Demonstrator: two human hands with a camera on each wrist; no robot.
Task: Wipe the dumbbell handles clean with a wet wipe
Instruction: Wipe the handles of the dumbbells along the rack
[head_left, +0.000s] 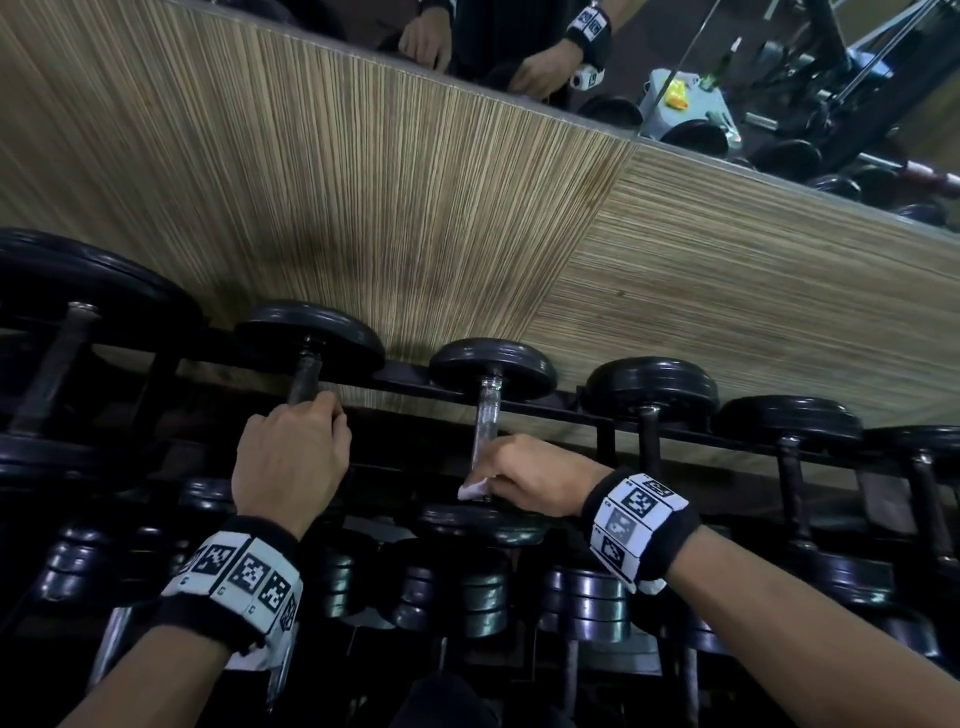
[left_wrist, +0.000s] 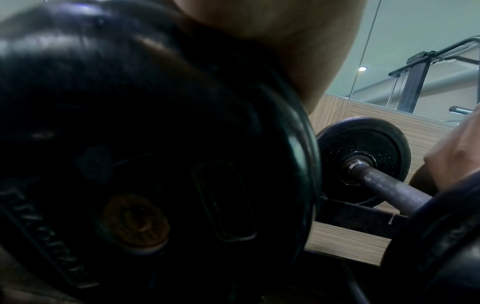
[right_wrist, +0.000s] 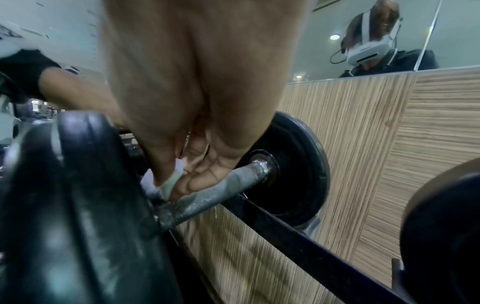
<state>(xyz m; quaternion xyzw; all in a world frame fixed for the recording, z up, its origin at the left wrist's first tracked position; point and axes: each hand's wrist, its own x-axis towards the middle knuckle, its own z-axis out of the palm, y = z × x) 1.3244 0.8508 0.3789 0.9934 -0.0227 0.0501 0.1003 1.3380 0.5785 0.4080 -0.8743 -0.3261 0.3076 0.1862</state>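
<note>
Black dumbbells lie in a row on a dark rack (head_left: 561, 410) against a wood-grain wall. My right hand (head_left: 485, 470) curls round the near end of a shiny steel dumbbell handle (head_left: 488, 415) with a white wet wipe (head_left: 472, 491) pinched against it. In the right wrist view the wet wipe (right_wrist: 155, 182) is bunched between my fingers (right_wrist: 192, 181) and the steel handle (right_wrist: 223, 193), close to the near plate (right_wrist: 85, 205). My left hand (head_left: 332, 418) grips the dark handle (head_left: 305, 376) of the neighbouring dumbbell to the left. Its fingers are hidden in the left wrist view.
More dumbbells (head_left: 652, 389) continue to the right and a larger one (head_left: 78, 291) sits at the left. A lower tier of dumbbells (head_left: 587, 597) lies under my wrists. Above the wood panel (head_left: 415, 208) a mirror (head_left: 779, 78) reflects gym machines.
</note>
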